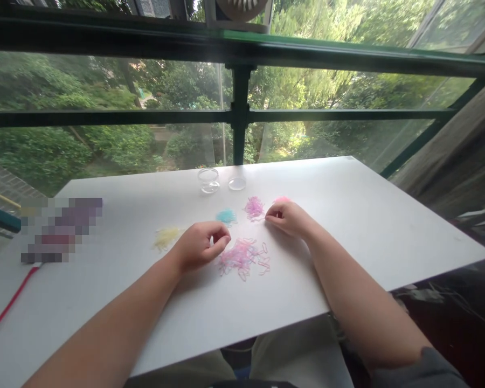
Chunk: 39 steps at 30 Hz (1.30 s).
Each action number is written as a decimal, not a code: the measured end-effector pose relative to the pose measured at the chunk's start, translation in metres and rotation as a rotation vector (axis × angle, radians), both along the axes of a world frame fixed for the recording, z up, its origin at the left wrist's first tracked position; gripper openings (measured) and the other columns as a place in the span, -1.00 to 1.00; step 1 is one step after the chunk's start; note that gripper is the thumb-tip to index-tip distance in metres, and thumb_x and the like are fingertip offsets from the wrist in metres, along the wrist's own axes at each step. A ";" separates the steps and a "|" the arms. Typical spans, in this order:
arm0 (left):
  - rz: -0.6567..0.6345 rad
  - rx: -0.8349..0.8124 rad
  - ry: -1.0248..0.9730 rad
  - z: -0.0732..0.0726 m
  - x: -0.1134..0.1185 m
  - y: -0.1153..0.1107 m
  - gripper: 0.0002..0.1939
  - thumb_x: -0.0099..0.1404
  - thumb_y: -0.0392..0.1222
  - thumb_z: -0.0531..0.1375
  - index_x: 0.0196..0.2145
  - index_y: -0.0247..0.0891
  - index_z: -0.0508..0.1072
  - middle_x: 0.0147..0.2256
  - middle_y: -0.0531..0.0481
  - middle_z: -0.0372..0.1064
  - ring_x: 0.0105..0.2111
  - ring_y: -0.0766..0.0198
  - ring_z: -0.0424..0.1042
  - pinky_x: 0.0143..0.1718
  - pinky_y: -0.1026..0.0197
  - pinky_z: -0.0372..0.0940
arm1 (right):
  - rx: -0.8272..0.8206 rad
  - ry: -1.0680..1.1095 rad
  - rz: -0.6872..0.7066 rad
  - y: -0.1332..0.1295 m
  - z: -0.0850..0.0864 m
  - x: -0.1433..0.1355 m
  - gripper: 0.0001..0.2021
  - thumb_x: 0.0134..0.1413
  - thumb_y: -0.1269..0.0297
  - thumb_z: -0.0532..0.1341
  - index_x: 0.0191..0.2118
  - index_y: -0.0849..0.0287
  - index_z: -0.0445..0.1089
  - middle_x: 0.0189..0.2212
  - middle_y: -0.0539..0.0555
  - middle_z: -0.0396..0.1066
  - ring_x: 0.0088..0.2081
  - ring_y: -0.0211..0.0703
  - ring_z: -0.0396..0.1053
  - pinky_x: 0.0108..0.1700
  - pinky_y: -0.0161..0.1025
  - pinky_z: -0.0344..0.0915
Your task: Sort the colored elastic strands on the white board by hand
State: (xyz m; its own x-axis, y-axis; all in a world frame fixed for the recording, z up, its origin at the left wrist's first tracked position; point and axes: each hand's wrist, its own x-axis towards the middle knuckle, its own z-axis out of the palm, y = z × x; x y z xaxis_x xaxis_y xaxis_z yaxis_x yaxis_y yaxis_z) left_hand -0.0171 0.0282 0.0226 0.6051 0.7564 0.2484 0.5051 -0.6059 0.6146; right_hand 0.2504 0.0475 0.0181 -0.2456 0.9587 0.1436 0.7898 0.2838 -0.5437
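Observation:
My left hand point(202, 245) is curled, thumb and fingertips together, over the left edge of a loose pile of mixed pink and pale rubber bands point(240, 257). Whether anything sits in that pinch I cannot make out. Beside a small heap of purple rubber bands point(254, 207), my right hand point(289, 217) pinches what looks like a thin pinkish band at its fingertips. A blue heap of bands point(226, 216) lies between the hands. Left of my left hand is a yellow heap point(166, 237). Behind my right hand a pink heap point(282, 200) is partly hidden.
On the white table point(372, 231), a clear round container point(208, 181) and a clear lid-like disc point(237, 184) stand near the back edge. A blurred-out object point(62, 231) with a red cord point(10, 304) lies at the left. A green railing point(238, 116) runs behind the table.

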 end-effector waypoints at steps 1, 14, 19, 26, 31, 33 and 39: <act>0.000 0.003 0.000 -0.001 0.000 0.000 -0.83 0.17 -0.22 0.05 -0.47 -0.29 0.40 -0.55 0.06 0.33 -0.55 0.41 0.22 -0.47 0.36 0.13 | -0.002 -0.006 -0.006 -0.001 0.000 -0.002 -0.86 -0.10 0.32 0.15 -0.47 0.21 0.44 -0.55 0.01 0.37 -0.51 -0.31 0.23 -0.45 -0.37 0.12; -0.012 0.000 0.020 0.002 0.000 0.001 -0.82 0.17 -0.21 0.05 -0.46 -0.29 0.41 -0.56 0.06 0.33 -0.56 0.41 0.22 -0.49 0.36 0.13 | 0.047 -0.150 -0.076 -0.002 -0.005 -0.014 -0.88 -0.14 0.33 0.18 -0.47 0.16 0.48 -0.56 0.02 0.42 -0.54 -0.30 0.24 -0.51 -0.36 0.05; -0.008 0.002 0.017 0.002 0.000 0.001 -0.82 0.17 -0.21 0.05 -0.46 -0.29 0.41 -0.56 0.06 0.33 -0.56 0.42 0.22 -0.49 0.36 0.13 | 0.046 -0.164 -0.083 -0.002 -0.006 -0.018 -0.89 -0.14 0.33 0.19 -0.46 0.15 0.48 -0.55 0.02 0.41 -0.53 -0.28 0.24 -0.50 -0.35 0.06; -0.007 0.011 0.028 0.006 -0.001 0.000 -0.81 0.18 -0.19 0.04 -0.46 -0.28 0.40 -0.55 0.05 0.34 -0.56 0.40 0.22 -0.51 0.36 0.14 | 0.061 0.007 -0.198 0.001 0.011 0.021 -0.83 -0.10 0.26 0.15 -0.48 0.18 0.46 -0.62 -0.02 0.32 -0.58 -0.33 0.17 -0.52 -0.36 0.03; -0.011 0.030 0.039 0.004 -0.002 0.001 -0.81 0.19 -0.18 0.03 -0.46 -0.27 0.39 -0.56 0.06 0.33 -0.56 0.40 0.23 -0.51 0.37 0.14 | 0.026 -0.040 -0.322 -0.001 0.012 0.065 -0.80 -0.13 0.21 0.15 -0.47 0.20 0.48 -0.67 -0.04 0.25 -0.60 -0.34 0.13 -0.55 -0.36 0.00; -0.023 0.022 0.059 0.004 -0.001 0.001 -0.81 0.19 -0.18 0.04 -0.47 -0.27 0.39 -0.56 0.07 0.33 -0.56 0.40 0.23 -0.51 0.37 0.13 | 0.009 -0.045 -0.311 -0.002 0.007 0.071 -0.79 -0.14 0.22 0.15 -0.47 0.20 0.47 -0.66 -0.04 0.24 -0.59 -0.34 0.13 -0.54 -0.36 0.01; -0.028 0.000 0.103 0.006 -0.002 0.001 -0.81 0.20 -0.18 0.03 -0.48 -0.27 0.38 -0.56 0.08 0.32 -0.57 0.41 0.23 -0.51 0.38 0.13 | -0.037 0.019 -0.251 -0.001 -0.004 0.064 -0.79 -0.15 0.23 0.14 -0.46 0.22 0.46 -0.66 -0.05 0.24 -0.59 -0.35 0.13 -0.53 -0.37 0.03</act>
